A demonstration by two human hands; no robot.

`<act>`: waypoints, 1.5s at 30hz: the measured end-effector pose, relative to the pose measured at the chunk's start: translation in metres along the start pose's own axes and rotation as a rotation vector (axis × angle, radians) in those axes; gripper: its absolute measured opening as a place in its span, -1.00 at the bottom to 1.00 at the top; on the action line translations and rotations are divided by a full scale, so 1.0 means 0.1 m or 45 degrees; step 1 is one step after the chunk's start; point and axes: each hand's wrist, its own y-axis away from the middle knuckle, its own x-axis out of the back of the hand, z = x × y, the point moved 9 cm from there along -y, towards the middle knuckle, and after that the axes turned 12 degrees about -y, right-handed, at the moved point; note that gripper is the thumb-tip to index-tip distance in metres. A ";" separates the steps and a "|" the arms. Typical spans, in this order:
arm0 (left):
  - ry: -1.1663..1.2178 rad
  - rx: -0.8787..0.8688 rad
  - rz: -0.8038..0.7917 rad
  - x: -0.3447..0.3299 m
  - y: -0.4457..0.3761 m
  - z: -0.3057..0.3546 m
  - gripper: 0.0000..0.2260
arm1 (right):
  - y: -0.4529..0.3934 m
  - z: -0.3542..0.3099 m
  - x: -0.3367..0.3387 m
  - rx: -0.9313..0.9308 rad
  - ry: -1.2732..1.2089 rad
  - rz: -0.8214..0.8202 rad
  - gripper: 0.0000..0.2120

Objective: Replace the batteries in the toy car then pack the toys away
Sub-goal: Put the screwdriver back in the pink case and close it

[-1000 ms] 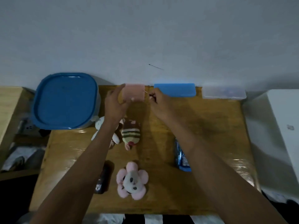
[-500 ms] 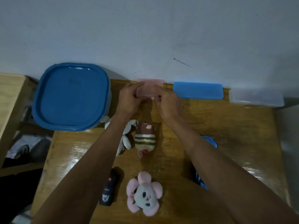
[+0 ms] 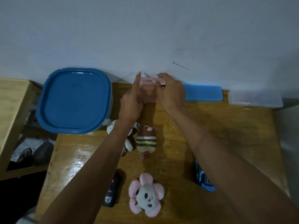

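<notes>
Blue-lidded tub (image 3: pixel 73 101) is parked back-left on the table (image 3: pixel 226 135), small pink case (image 3: pixel 149 88) is gripped at the wall by right hand (image 3: pixel 171 92) with left hand (image 3: pixel 131 102) index extended, toy car (image 3: pixel 204 179) is judged light, rigid, best held by its sides, mostly arm-hidden.

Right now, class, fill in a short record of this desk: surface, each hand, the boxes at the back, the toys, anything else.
Surface: wooden table against a pale wall
Left hand: index finger raised at the pink box
Right hand: gripping the pink box and a thin tool, details unclear
Back row: blue-lidded tub, pink box, blue case, clear box
Soft toys: white plush, striped plush, pink flower plush
Other: black remote; blue toy car, partly hidden by the right arm
</notes>
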 end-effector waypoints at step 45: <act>0.082 0.004 -0.191 -0.01 -0.07 -0.14 -0.29 | 0.35 0.26 -0.22 -0.089 -0.100 -0.137 -0.83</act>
